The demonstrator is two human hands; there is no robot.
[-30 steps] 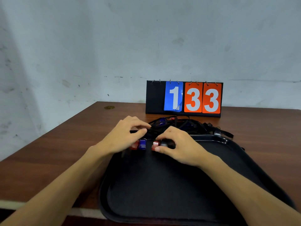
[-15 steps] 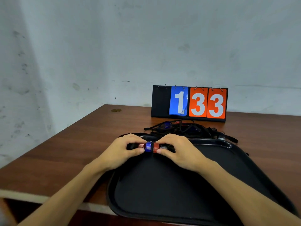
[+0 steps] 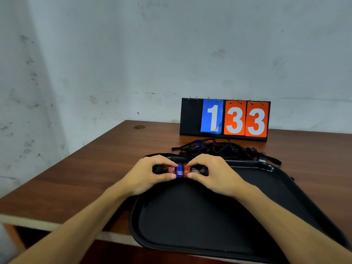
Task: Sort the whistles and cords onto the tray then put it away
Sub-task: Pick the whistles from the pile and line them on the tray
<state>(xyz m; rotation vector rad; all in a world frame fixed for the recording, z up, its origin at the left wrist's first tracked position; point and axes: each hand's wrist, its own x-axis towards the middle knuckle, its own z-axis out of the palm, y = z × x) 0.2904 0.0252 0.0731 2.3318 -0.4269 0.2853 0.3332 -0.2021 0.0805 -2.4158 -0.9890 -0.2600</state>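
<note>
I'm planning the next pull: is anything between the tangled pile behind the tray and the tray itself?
Only the raised far rim of the tray separates it from the pile. Just inside that rim, the left hand and right hand pinch a row of whistles, in front of the pile's left part. Nothing else visible.

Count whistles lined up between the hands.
3 clear: pale red whistle, blue whistle, red whistle, side by side at the far end of the tray. A greyish fourth may hide under the right hand; the left hand may cover more.
</note>
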